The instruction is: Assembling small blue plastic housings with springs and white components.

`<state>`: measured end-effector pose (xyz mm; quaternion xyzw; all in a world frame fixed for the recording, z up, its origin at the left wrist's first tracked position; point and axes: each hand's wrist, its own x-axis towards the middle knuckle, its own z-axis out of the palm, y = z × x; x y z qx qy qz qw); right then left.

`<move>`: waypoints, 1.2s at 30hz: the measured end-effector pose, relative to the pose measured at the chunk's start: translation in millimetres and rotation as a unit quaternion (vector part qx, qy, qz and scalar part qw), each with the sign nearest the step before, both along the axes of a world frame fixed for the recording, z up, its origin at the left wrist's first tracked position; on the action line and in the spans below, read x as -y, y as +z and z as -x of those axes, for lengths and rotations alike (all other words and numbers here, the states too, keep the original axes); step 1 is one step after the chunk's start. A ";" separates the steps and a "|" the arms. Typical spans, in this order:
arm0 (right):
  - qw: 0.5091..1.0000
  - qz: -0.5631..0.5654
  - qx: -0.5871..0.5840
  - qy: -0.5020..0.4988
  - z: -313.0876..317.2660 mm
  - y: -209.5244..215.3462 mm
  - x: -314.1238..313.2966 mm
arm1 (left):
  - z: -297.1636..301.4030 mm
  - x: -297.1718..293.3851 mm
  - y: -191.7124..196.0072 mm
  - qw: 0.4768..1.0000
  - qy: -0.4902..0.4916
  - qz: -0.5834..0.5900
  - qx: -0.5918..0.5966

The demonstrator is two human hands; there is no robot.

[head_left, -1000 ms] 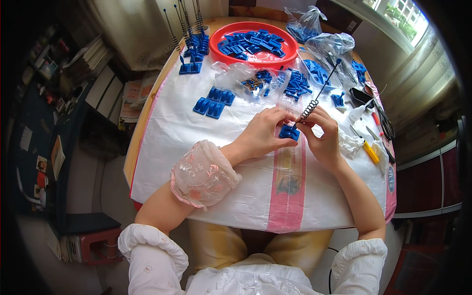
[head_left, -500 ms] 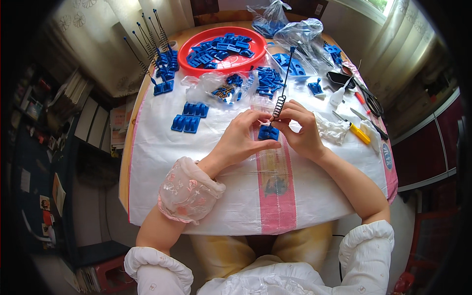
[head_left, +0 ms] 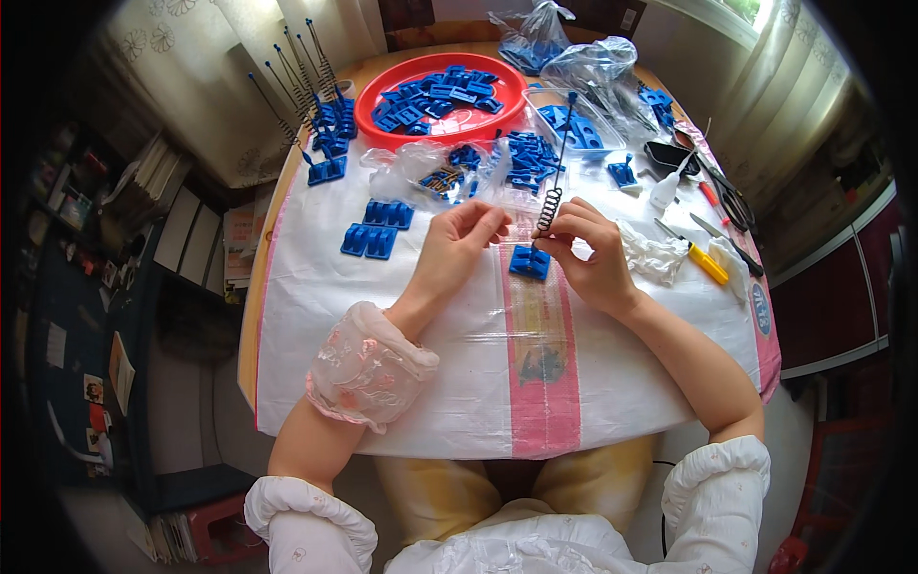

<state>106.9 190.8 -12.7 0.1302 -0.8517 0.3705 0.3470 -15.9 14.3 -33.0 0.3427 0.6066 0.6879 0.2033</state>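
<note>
Sleeves (head_left: 320, 526), white and rolled, fill the near edge, with yellow trousers (head_left: 430, 493) between them, tucked under the table (head_left: 251, 335). Over the top lies a white sheet (head_left: 411, 402), a pink stripe (head_left: 545, 426) running away down it. And here's the action, mid-table: a blue base (head_left: 529, 264) sits on that stripe, right between the hands, with a black spring rod (head_left: 551, 209) standing up from it, leaning slightly right and topped in blue. The right hand (head_left: 595, 253) has it, thumb and fingers pinching the rod just below the coils! The left hand (head_left: 464, 239) hangs just left of the base, apart from it, its grip narrow, fingertips close to the thumb; whether anything tiny is between them, I cannot tell.

Out right, a yellow-handled tool (head_left: 708, 265) lies beside crumpled white plastic (head_left: 653, 253). Out left, two blue clip pieces (head_left: 368, 241) sit edge to edge. Farther on, a clear bag (head_left: 402, 170) of small hardware, then a heap of blue pegs (head_left: 531, 158), a white bottle (head_left: 664, 194) over to the right, black scissors (head_left: 732, 206) beyond it. Far side now: a red tray (head_left: 362, 107) loaded with blue parts (head_left: 442, 99), a cluster of sprung pieces (head_left: 330, 139) bristling at its left, plastic bags (head_left: 598, 67) bunched at far right.
</note>
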 end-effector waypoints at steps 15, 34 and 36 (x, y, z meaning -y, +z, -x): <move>1.000 0.000 0.002 -0.004 1.5 1.1 -0.1 | -17.3 1.9 15.1 0.992 0.075 0.054 -0.091; 1.000 0.008 0.018 0.004 0.5 9.0 0.7 | -22.4 10.5 19.1 0.992 0.089 0.063 -0.067; 1.000 0.013 0.014 -0.002 -1.3 7.3 1.3 | -23.1 9.5 18.8 0.993 0.087 0.060 -0.061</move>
